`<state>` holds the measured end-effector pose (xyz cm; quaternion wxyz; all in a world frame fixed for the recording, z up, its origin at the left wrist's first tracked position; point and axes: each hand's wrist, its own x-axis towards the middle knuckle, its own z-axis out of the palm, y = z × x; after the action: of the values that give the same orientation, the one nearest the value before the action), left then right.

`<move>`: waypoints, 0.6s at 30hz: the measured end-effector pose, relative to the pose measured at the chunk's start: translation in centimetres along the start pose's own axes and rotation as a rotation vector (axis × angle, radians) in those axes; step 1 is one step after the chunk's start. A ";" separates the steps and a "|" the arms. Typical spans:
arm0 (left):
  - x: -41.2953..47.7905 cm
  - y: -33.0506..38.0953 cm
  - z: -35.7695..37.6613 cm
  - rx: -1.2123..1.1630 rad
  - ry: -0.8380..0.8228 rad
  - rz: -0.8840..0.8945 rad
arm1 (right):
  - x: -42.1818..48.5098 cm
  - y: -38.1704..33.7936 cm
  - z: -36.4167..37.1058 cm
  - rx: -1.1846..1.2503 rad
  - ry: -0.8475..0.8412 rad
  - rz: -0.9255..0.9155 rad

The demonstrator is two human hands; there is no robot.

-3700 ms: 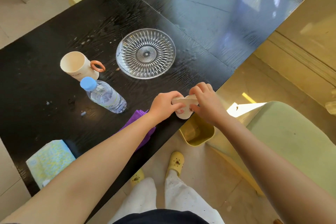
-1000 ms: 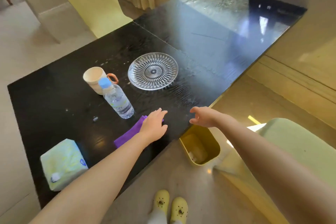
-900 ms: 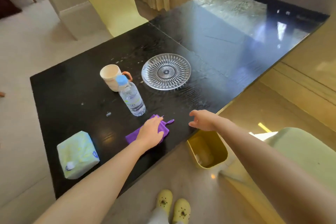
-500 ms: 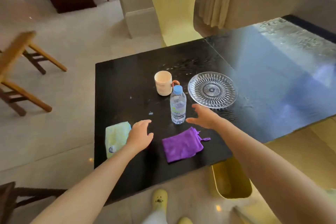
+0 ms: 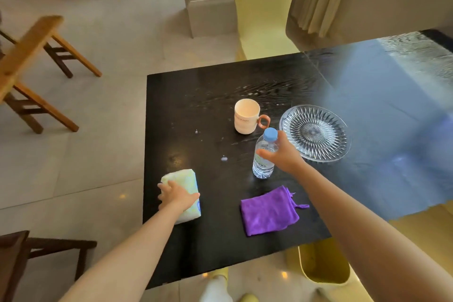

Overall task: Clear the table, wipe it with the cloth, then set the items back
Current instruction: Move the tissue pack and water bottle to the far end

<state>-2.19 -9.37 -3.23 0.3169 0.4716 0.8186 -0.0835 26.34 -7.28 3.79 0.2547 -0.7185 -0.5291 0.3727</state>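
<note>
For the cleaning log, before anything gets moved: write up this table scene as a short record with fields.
Surface: black table, with white specks on it
Holding: left hand grips the tissue pack at the table's left edge; right hand grips the bottle below its blue cap
Untouched: cup, glass plate, purple cloth lying flat near the front edge
Under the table: yellow bin
Stage: nothing cleared yet, wiping not started

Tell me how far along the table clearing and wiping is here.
Barely begun. Nothing looks cleared: mug, glass plate and purple cloth sit on the table. In hand: left hand grips the tissue pack, right hand the water bottle. Left: clearing, wiping, resetting.
</note>
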 end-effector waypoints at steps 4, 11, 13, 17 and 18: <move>0.8 0.0 1.1 0.086 0.111 0.017 | 0.3 0.2 1.4 0.014 0.008 0.006; 3.9 1.8 -0.4 0.180 0.060 0.071 | 1.8 0.4 1.3 -0.083 0.109 0.130; 4.8 2.3 -1.6 0.152 0.033 0.074 | 1.8 0.3 1.4 -0.102 0.130 0.133; 5.7 5.1 -5.1 0.054 -0.028 0.154 | 2.5 -0.8 -0.3 -0.089 0.142 0.107; 5.7 6.2 -6.1 0.024 -0.028 0.189 | 2.7 -1.1 -1.0 -0.100 0.141 0.093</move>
<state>-1.80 0.71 -0.80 0.3293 0.5493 0.7648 -0.0699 26.94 -4.33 4.52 0.2375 -0.7786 -0.4940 0.3055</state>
